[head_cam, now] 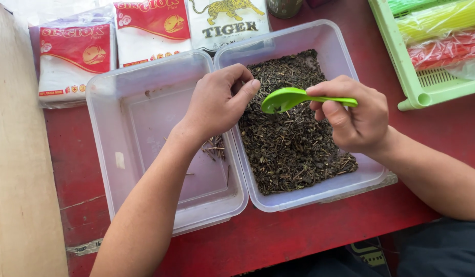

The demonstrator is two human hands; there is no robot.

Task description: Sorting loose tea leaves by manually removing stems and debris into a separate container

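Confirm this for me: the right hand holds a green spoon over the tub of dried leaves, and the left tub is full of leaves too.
Not quite. In the head view the left tub is almost empty, with only a few stems. The right hand does hold the green spoon over the tub of dried leaves.

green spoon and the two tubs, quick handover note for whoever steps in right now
Right hand: holds the green spoon by its handle, bowl over the right tub.
Left hand: fingers curled at the spoon's bowl, above the wall where the two tubs meet; whether it pinches anything cannot be told.
Right tub: covered with dark dried leaves.
Left tub: almost bare, only a few twigs near its right wall.
Done: a small number of twigs lie in the left tub.
Left: the bulk of the leaves sits in the right tub.
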